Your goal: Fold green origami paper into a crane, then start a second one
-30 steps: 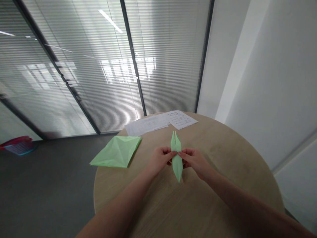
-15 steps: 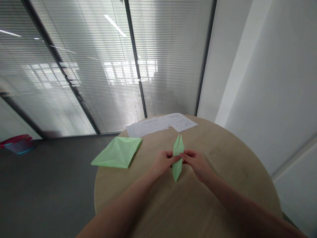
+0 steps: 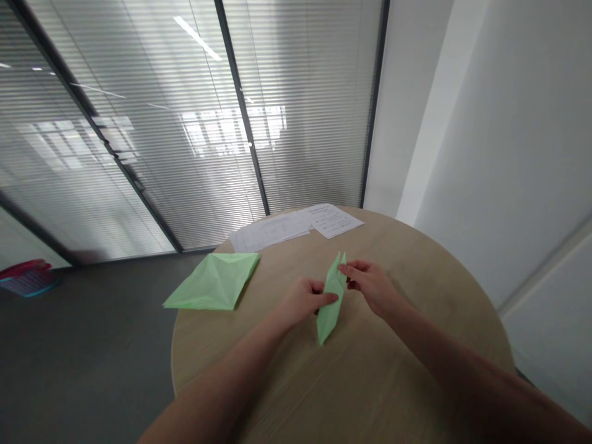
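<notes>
A narrow piece of folded green paper (image 3: 329,317) is held above the round table, its two pointed tips facing away from me and a single point towards me. My left hand (image 3: 303,302) is closed on its left side, thumb lying across the front and fingers behind. Higher up, my right hand (image 3: 369,282) pinches the right-hand tip between thumb and forefinger. The fingertips behind the paper are hidden. Left of my hands, a larger sheet of creased green paper (image 3: 215,282) lies at the table's edge, partly overhanging it.
Printed white sheets (image 3: 272,232) overlap at the far side of the round wooden table (image 3: 416,382). Beyond stands a glass partition with blinds (image 3: 314,123); a white wall (image 3: 522,154) rises on the right. A red and blue basket (image 3: 28,279) sits on the floor at far left.
My right hand has slid up from the middle of the folded paper to its right tip. The paper now leans, its upper end tilted right. My left hand keeps its hold.
</notes>
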`<control>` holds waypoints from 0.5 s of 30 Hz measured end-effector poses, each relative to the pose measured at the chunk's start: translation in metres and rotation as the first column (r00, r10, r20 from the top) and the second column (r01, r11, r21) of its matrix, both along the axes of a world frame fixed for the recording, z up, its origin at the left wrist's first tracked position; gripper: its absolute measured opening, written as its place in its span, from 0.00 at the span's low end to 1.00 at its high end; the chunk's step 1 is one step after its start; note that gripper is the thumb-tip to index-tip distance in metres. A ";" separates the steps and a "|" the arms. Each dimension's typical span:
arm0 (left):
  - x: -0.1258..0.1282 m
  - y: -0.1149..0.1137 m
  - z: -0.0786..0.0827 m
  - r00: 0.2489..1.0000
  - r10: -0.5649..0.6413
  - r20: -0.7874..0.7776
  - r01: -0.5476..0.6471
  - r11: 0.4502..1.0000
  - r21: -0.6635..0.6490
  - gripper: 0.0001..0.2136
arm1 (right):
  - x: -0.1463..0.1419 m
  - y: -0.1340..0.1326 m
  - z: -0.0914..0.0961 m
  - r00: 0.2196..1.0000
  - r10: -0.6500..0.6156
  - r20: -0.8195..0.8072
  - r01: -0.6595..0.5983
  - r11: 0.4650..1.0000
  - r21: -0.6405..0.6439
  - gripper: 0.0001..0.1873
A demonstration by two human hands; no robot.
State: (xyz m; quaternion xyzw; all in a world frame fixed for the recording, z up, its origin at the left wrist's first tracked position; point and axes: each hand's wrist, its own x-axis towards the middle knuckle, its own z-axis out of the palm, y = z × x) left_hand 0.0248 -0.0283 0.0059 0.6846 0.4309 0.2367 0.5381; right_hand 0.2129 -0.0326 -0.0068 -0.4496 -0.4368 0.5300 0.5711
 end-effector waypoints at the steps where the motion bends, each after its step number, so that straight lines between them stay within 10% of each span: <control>1: 0.000 0.000 0.001 1.000 -0.011 -0.004 0.011 1.000 0.000 0.14 | 0.002 0.001 0.001 1.000 -0.001 -0.025 0.001 1.000 -0.009 0.17; 11: 0.000 -0.001 -0.001 0.995 -0.092 -0.045 0.091 0.995 -0.031 0.13 | 0.024 0.014 0.004 0.962 -0.151 -0.229 0.136 0.988 -0.077 0.15; 15: 0.002 -0.001 0.000 0.995 0.078 0.059 -0.071 0.991 -0.114 0.12 | 0.033 0.017 0.004 0.943 -0.206 -0.262 0.204 0.978 -0.035 0.17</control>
